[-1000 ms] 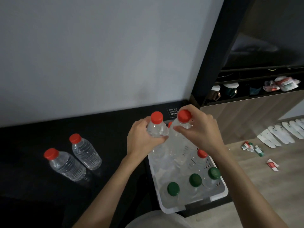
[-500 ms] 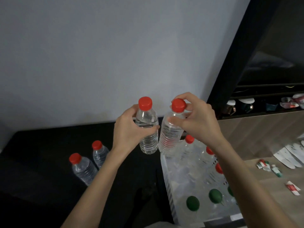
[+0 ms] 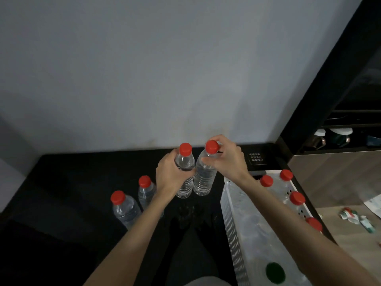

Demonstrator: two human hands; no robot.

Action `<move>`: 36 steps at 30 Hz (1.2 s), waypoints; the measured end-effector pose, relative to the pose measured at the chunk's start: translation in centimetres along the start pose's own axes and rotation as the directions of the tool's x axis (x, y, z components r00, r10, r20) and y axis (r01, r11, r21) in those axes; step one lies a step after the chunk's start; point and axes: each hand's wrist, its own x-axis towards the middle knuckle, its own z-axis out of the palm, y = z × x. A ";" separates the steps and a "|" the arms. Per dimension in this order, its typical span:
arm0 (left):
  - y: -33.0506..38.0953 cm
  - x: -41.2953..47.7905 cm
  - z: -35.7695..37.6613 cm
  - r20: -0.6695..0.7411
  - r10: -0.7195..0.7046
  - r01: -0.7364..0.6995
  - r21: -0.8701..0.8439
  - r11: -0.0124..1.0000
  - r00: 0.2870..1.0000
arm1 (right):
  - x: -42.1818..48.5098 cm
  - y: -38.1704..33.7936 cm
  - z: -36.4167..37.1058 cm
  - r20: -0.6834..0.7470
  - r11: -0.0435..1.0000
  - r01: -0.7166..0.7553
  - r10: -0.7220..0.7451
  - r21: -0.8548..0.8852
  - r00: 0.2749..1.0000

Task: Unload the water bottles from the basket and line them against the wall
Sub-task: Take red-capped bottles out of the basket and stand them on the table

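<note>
My left hand [image 3: 171, 176] grips a clear red-capped bottle [image 3: 185, 162] round its upper body. My right hand [image 3: 228, 159] pinches the neck of a second red-capped bottle [image 3: 205, 180] just under its cap. Both bottles hang side by side, upright, a little above the black counter [image 3: 72, 182], left of the white perforated basket [image 3: 233, 219]. Two more red-capped bottles [image 3: 123, 207] [image 3: 146, 189] stand on the counter to the left. Inside the basket remain several red-capped bottles [image 3: 296, 198] and a green-capped one [image 3: 275, 272].
A grey wall [image 3: 165, 69] backs the counter. A small black sign [image 3: 255, 157] lies by the wall behind the basket. At right stand a dark cabinet with shelved cups [image 3: 340, 137] and a wooden floor with scattered packets [image 3: 356, 217].
Both hands have lifted the two bottles out of the basket and carried them left and forward, over the counter toward the wall. The view has tilted, so the basket sits further right.
</note>
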 end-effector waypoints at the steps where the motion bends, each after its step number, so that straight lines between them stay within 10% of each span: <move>1: -0.6 0.4 0.6 0.001 -0.023 0.023 0.000 1.000 1.000 | 0.4 0.4 0.6 0.005 1.000 -0.018 0.018 -0.003 1.000; 14: -4.9 5.1 5.3 0.059 -0.231 0.233 -0.043 0.971 0.971 | 6.8 5.2 6.4 0.043 0.986 -0.164 0.164 -0.024 0.985; 36: -3.1 4.0 4.2 0.058 -0.127 0.134 -0.140 0.981 0.990 | 6.3 4.6 2.6 0.195 0.998 -0.062 0.057 0.017 0.979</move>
